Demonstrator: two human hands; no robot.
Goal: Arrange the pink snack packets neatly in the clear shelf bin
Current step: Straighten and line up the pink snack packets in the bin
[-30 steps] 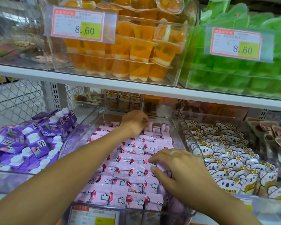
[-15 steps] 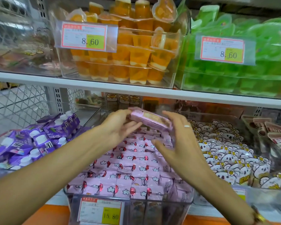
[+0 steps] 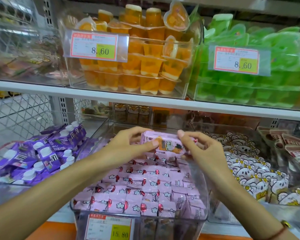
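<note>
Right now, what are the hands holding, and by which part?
Both hold one pink snack packet above the clear bin: left hand pinches its left end, right hand its right end.

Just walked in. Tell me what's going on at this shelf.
A person is tidying a clear shelf bin of pink snack packets. Most packets lie in neat rows inside it. The left hand and right hand together hold a small stack of pink packets above the back of the bin, not yet set down. Purple pouches sit in the bin to the left and koala-print packs in the bin to the right.
</note>
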